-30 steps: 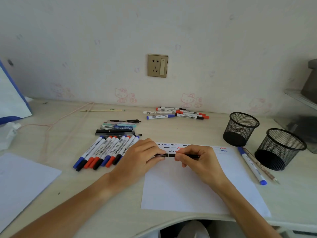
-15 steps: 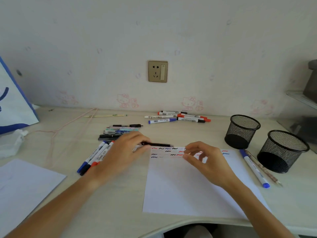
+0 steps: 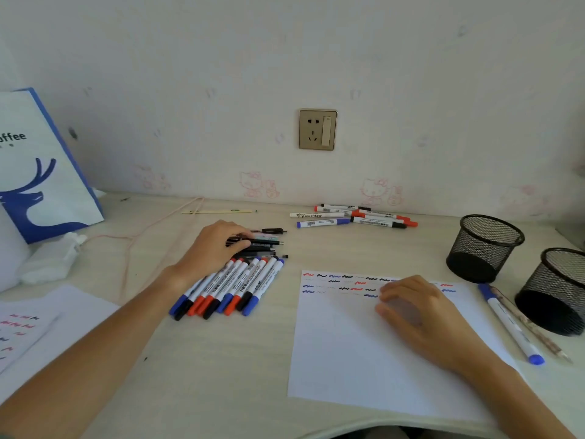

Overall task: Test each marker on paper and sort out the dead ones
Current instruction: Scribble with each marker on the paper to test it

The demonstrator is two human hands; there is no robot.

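Left hand: the left hand [image 3: 211,248] lies over the stack of thin dark pens [image 3: 262,245], fingers curled round one dark pen there; whether it is lifted off the stack I cannot tell.
Right hand: the right hand [image 3: 418,312] rests on the white sheet of test paper [image 3: 357,353], fingers loosely bent, holding nothing.
Paper: red, black and blue squiggles run along its far edge; its near edge lies close to the curved front rim of the pale wooden desk [image 3: 221,369].
Whiteboard markers: a fanned row of white-barrelled markers with blue, black and red caps [image 3: 234,286] lies just left of the paper, touching the left wrist.
Far markers: a small heap of capped markers [image 3: 354,215] by the wall.
Right edge: two black wire-mesh cups [image 3: 484,248] stand near the paper's right side, a blue-capped marker [image 3: 509,324] between them and the sheet.
Open room: bare desk between the marker row and the front rim.
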